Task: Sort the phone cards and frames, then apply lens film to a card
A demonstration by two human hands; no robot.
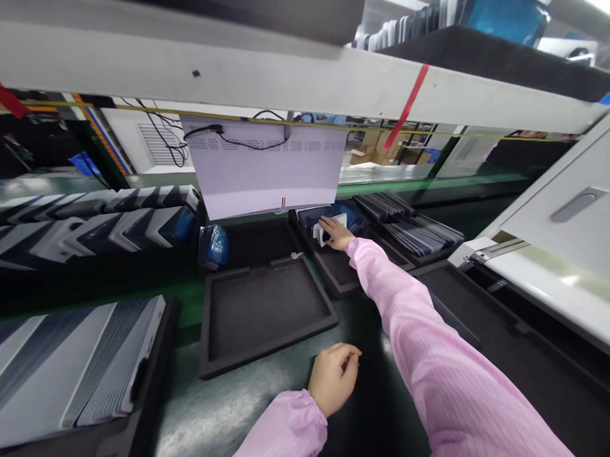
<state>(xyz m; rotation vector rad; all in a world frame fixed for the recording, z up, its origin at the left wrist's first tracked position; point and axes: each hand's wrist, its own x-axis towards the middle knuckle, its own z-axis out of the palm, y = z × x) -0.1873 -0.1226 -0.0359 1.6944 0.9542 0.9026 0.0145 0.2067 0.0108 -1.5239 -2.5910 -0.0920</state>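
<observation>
My right hand [338,235] reaches far forward in a pink sleeve and grips a small white flat part [329,226] at a row of similar parts standing in a black tray [336,267]. My left hand [335,377] hovers near me above the dark bench with its fingers curled in; I cannot make out anything inside them. A shallow black foam tray [265,313] lies between the two hands, with nothing in it.
A white panel [267,166] with a cable hangs from the overhead beam. Stacks of grey-and-dark flat panels [85,226] lie at left and lower left [74,366]. More dark panels [415,228] lie at right. A white cabinet [560,246] stands at far right.
</observation>
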